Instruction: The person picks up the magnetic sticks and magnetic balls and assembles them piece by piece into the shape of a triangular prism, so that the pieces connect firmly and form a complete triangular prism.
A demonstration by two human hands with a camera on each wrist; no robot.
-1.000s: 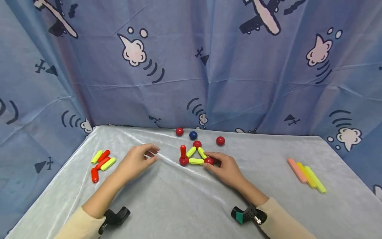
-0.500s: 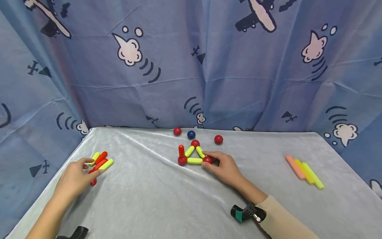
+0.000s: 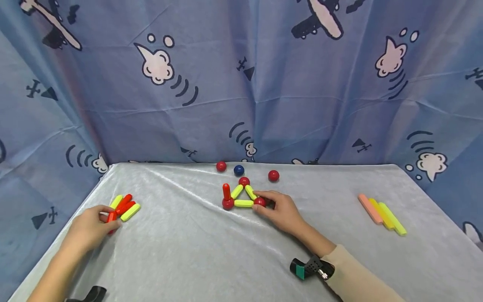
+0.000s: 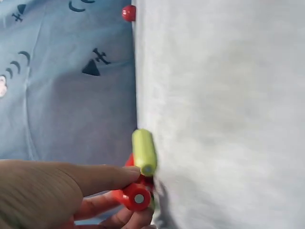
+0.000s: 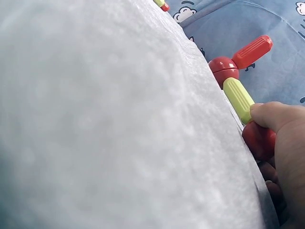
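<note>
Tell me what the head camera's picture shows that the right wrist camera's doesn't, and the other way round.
Only the head view: the left hand, the blue ball and three long sticks lying side by side at the picture's right.

Only the right wrist view: the seam around the first red ball and the ridges along the upright red rod.

Both: that ball and rod, plus the yellow-green rod leading to a second red ball, held by the right hand.

Triangle (image 3: 243,203) on table (image 3: 188,260), centre — upright rod (image 3: 226,192) on its left corner, right hand (image 3: 281,212) at its right. Three balls (image 3: 238,170) behind. Rod pile (image 3: 125,207) left, at left hand (image 3: 86,230) — sticks (image 3: 381,214) right. Curtain (image 3: 215,75) behind all.
</note>
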